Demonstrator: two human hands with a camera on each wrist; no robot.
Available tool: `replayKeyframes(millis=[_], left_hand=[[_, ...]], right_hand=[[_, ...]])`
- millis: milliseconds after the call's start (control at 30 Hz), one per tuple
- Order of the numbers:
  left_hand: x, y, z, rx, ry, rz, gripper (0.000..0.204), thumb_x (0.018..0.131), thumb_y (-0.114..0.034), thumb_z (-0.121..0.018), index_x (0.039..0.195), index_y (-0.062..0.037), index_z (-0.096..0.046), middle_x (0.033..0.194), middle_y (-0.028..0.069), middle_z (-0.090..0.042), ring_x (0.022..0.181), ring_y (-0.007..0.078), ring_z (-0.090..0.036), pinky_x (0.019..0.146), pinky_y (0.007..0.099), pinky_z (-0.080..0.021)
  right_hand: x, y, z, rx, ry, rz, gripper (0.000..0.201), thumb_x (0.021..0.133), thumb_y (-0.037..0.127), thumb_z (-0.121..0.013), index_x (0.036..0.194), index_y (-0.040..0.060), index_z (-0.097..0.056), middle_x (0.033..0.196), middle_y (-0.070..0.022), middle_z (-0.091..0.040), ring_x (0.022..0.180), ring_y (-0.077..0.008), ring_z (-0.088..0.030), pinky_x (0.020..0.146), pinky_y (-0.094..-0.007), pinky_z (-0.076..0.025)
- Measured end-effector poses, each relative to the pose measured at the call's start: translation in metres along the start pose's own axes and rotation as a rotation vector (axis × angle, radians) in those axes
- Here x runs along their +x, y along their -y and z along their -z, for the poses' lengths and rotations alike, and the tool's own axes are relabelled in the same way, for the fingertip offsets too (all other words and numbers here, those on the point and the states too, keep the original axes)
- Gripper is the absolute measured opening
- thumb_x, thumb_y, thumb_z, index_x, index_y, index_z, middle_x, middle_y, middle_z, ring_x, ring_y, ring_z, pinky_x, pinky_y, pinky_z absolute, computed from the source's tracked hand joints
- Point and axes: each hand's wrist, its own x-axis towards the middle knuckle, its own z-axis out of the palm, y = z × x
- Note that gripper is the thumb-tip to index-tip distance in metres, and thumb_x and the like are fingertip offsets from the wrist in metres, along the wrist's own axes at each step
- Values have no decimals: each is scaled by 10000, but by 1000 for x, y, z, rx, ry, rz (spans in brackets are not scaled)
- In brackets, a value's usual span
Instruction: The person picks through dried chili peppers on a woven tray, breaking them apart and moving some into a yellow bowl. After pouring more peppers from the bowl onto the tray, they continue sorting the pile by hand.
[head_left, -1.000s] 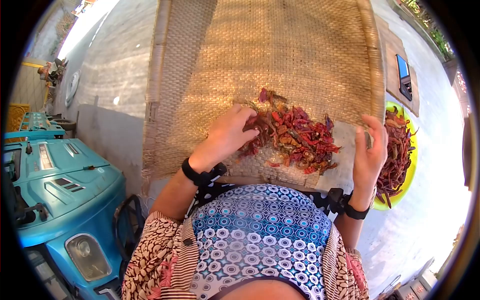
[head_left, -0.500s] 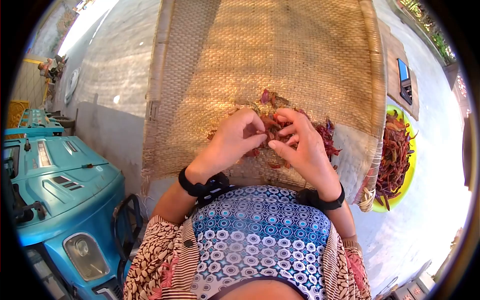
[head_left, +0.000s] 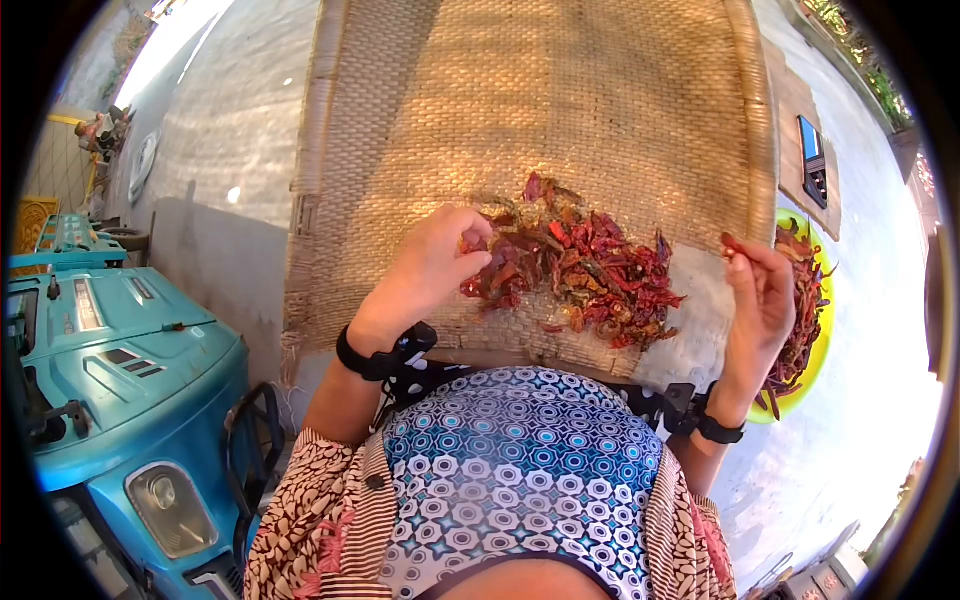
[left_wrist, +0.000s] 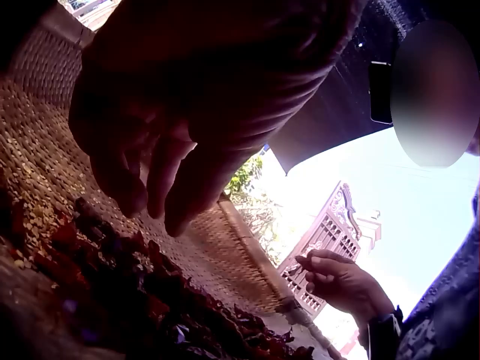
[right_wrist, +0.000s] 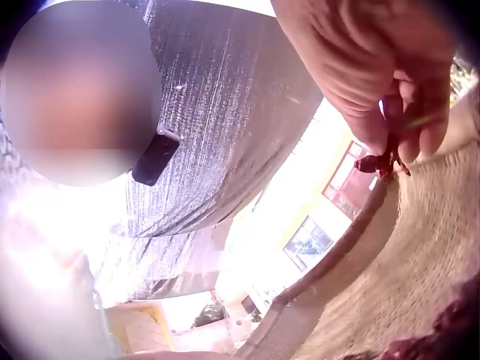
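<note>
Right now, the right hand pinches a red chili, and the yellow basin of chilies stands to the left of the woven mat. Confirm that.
Not quite: the head view shows the yellow basin of chilies to the right of the woven mat. The right hand does pinch a red chili.

Before me the mat (head_left: 560, 100) spans the frame's upper middle, with the chili pile (head_left: 600, 275) on its near part. My left hand (head_left: 425, 265) is at the pile's left. Right of the mat sits the basin (head_left: 825, 330), chilies in it; at upper right, the phone (head_left: 812, 160) lies on a board (head_left: 790, 115). Lower left stands the vehicle (head_left: 130, 370).
</note>
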Motion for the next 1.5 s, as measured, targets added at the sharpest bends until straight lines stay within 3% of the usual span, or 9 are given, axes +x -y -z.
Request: replayKeyframes(millis=[167, 233, 300, 400, 600, 700, 900, 1300, 1500], left_hand=[[-5, 9, -11, 298, 7, -14, 203, 847, -128, -724, 1029, -77, -651, 978, 80, -612, 755, 244, -609, 708, 350, -507], [-6, 11, -16, 343, -2, -15, 185, 850, -148, -723, 1007, -78, -656, 974, 88, -615, 770, 260, -623, 715, 359, -508], [-5, 10, -18, 363, -29, -26, 161, 859, -159, -716, 985, -75, -661, 964, 92, -622, 793, 260, -636, 717, 357, -507], [-6, -2, -12, 265, -38, -53, 130, 879, -154, -694, 963, -59, -663, 930, 97, -640, 792, 252, -640, 705, 362, -506], [-6, -10, -14, 148, 6, -20, 123, 909, -128, -651, 1000, -46, -662, 902, 108, -664, 804, 267, -641, 724, 364, -501], [-3, -10, -20, 130, -30, -61, 151, 903, -115, -644, 1039, -49, -651, 935, 108, -649, 836, 286, -637, 748, 374, -507], [8, -4, -32, 336, -53, -114, 202, 870, -108, -665, 1066, -63, -642, 1016, 121, -605, 922, 323, -629, 776, 402, -519], [6, -2, -31, 190, -93, -57, 127, 889, -108, -675, 989, -31, -661, 922, 130, -648, 828, 303, -657, 741, 387, -519], [0, -14, -23, 139, -201, -78, 131, 916, -144, -653, 1004, -47, -666, 952, 138, -669, 844, 321, -670, 747, 401, -535]], right_hand=[[18, -33, 102, -488, -403, -117, 213, 989, 117, -630, 1186, 40, -647, 1104, -64, -689, 1002, -129, -631, 887, -263, -508], [19, -39, 108, -997, -508, -31, 230, 988, 136, -633, 1197, 40, -645, 1144, -75, -668, 1020, -148, -627, 883, -277, -513], [20, -41, 104, -1050, -527, 34, 244, 984, 140, -637, 1206, 39, -642, 1181, -87, -650, 1036, -167, -624, 884, -287, -513], [12, -36, 70, -398, -397, 44, 273, 969, 129, -653, 1223, 32, -630, 1193, -97, -649, 1044, -179, -627, 890, -292, -506], [-9, 11, -46, -358, 491, 5, 246, 887, 98, -697, 1131, 70, -669, 1056, -92, -689, 975, -230, -659, 809, -337, -524], [-13, -1, -76, -420, 651, 332, 253, 847, 119, -715, 1094, 84, -671, 997, -105, -670, 958, -299, -646, 789, -384, -530], [-22, -15, -111, -533, 627, 335, 209, 812, 132, -737, 1006, 107, -664, 901, -70, -620, 900, -287, -624, 751, -405, -524], [-20, -28, -137, -634, 639, 517, 173, 761, 151, -746, 831, 74, -607, 853, -83, -598, 844, -291, -607, 704, -411, -507], [-14, -19, -126, -555, 554, 326, 85, 810, 133, -676, 818, 74, -616, 863, -98, -610, 837, -311, -629, 703, -412, -515]])
